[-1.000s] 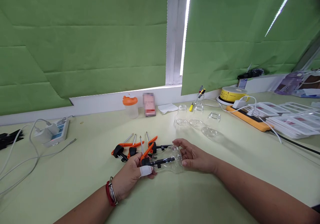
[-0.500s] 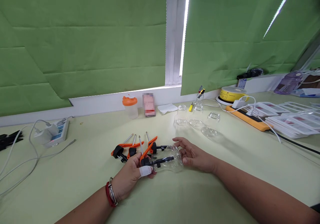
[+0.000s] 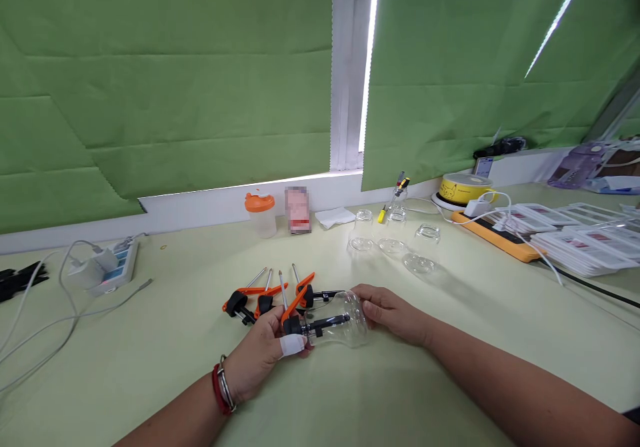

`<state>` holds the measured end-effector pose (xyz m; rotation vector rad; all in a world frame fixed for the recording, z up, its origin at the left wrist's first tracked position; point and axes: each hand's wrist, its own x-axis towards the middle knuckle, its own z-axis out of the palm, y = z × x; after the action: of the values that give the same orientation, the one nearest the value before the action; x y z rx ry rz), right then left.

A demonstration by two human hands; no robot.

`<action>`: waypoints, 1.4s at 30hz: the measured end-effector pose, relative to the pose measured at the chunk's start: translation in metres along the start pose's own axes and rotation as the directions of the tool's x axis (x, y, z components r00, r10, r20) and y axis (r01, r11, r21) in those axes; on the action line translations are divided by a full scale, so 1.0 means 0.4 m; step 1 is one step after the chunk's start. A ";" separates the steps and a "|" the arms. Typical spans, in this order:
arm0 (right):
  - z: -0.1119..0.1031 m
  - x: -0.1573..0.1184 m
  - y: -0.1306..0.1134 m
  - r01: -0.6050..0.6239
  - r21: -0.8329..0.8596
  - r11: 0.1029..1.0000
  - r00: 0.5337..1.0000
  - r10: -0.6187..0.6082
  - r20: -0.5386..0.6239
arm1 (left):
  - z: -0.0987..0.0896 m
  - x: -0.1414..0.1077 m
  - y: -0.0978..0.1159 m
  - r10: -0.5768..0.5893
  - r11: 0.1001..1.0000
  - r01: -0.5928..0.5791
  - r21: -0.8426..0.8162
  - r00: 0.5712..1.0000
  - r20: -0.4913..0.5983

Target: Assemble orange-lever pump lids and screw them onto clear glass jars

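Observation:
A clear glass bottle (image 3: 343,335) lies on its side just above the table, with a black tube inside it. Its black and orange lever top (image 3: 292,324) is gripped by my left hand (image 3: 261,344), whose thumb is wrapped in a white bandage. At the other end, my right hand (image 3: 389,310) is closed around the bottle's base, fingers curled behind it and partly hidden. Behind the bottle are several more orange-handled lever tops (image 3: 239,302) with metal spouts. One of them (image 3: 311,295) lies right behind the glass.
Several clear glass bottles (image 3: 364,232) stand at the back, near yellow-handled screwdrivers (image 3: 401,186). An orange-lidded cup (image 3: 261,215) and a folded tissue (image 3: 335,217) are by the wall. Power strips (image 3: 495,235) with cables sit at right and left. Stacked white cards (image 3: 585,247) lie far right.
My right hand's fingers have lowered and closed onto the bottle's base, where they were spread above it before. My left hand has hardly moved.

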<state>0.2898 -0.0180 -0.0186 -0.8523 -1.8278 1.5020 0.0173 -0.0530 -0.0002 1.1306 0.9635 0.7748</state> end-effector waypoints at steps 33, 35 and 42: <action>-0.005 -0.002 0.015 0.017 0.041 0.999 1.000 -0.017 0.002 | -0.001 0.004 -0.002 0.020 1.000 -0.020 -0.013 1.000 0.006; -0.008 -0.005 0.026 0.032 0.069 0.997 0.999 -0.033 0.015 | -0.001 0.004 -0.002 0.018 1.000 -0.017 -0.020 1.000 0.003; -0.005 0.001 0.022 0.006 0.055 0.998 0.999 -0.009 0.039 | 0.000 0.001 0.002 0.027 1.000 -0.027 -0.001 0.999 0.025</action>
<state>0.2922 -0.0152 -0.0270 -0.7945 -1.8072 1.5667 0.0174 -0.0525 0.0005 1.1516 0.9289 0.7809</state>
